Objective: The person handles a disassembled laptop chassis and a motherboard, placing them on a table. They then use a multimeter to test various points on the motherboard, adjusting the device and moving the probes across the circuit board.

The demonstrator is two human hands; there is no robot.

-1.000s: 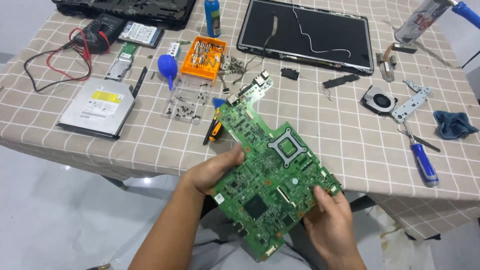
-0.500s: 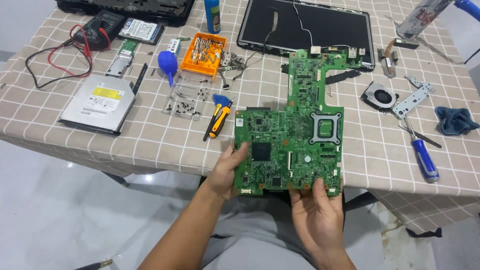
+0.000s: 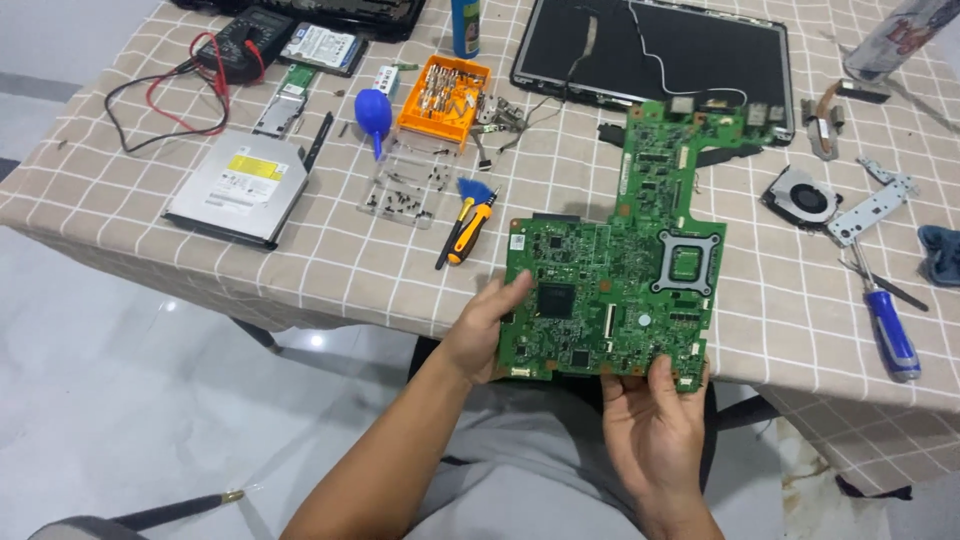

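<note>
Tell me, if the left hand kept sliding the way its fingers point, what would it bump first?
The left hand already touches the green circuit board, fingers pointing right across it. Going on, it would probably meet the black square chip first.

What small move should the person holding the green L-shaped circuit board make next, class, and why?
Probably lower the green L-shaped circuit board flat onto the checked tablecloth. The left hand grips its left edge and the right hand its bottom edge, so it hangs partly over the table's edge. The patch of cloth right of the orange-handled screwdriver looks bare enough to take it.
</note>
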